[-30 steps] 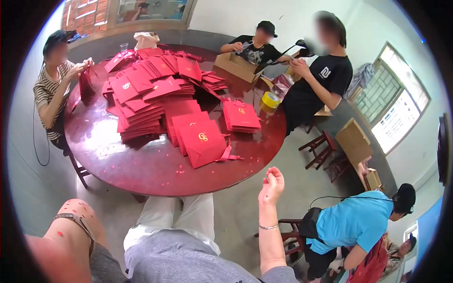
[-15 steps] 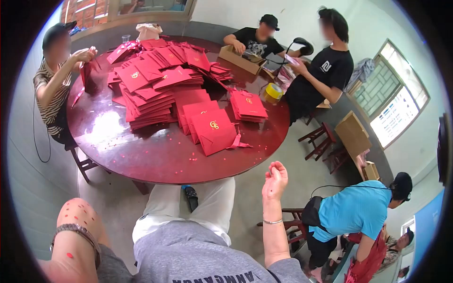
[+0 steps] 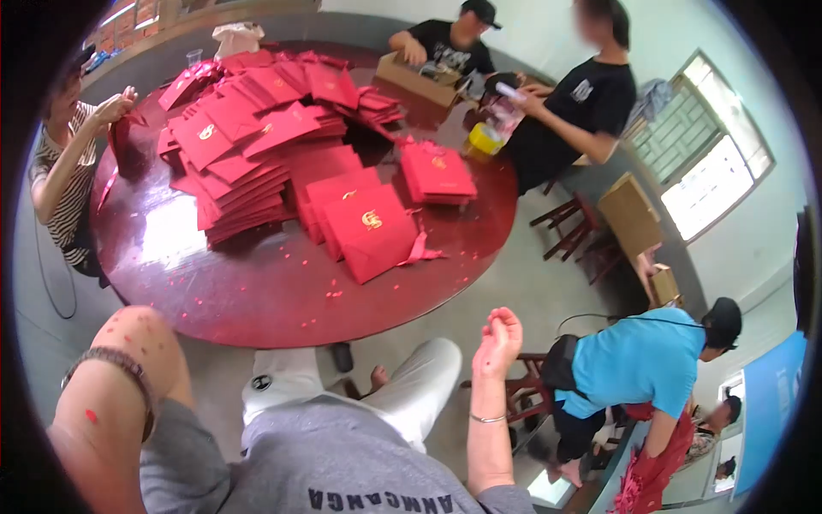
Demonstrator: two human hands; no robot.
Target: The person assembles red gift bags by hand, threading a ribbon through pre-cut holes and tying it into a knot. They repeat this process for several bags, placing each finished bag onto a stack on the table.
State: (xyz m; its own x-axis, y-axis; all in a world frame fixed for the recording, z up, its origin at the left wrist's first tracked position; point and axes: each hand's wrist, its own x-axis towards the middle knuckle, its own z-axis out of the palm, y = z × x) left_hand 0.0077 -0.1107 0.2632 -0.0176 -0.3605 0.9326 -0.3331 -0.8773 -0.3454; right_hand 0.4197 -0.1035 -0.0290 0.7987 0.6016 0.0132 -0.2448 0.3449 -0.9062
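Note:
My right hand (image 3: 499,341) is raised palm up just off the near edge of the round table (image 3: 248,317). Its fingers are loosely curled together, with nothing visible in them and a small dark dot near the wrist, which wears a thin bracelet (image 3: 488,419). At lower left my left arm (image 3: 137,343) is bent sharply, dotted with small red spots and crossed by a dark band (image 3: 116,360). The fingers of my left hand lie outside the picture. Nearest on the table are red gift bags (image 3: 375,244) with gold lettering, touched by neither hand.
Piled red bags (image 3: 231,180) cover the table's middle, with another stack (image 3: 437,176) and yellow tape (image 3: 485,140) rightward. People sit or stand around it; one in a blue shirt (image 3: 634,360) bends at right. Wooden stools (image 3: 565,227) stand on the floor.
The view has tilted and shifted, so the table appears lower and further left. My right knee has swung outward. The right hand stays raised with curled fingers; the left arm stays bent.

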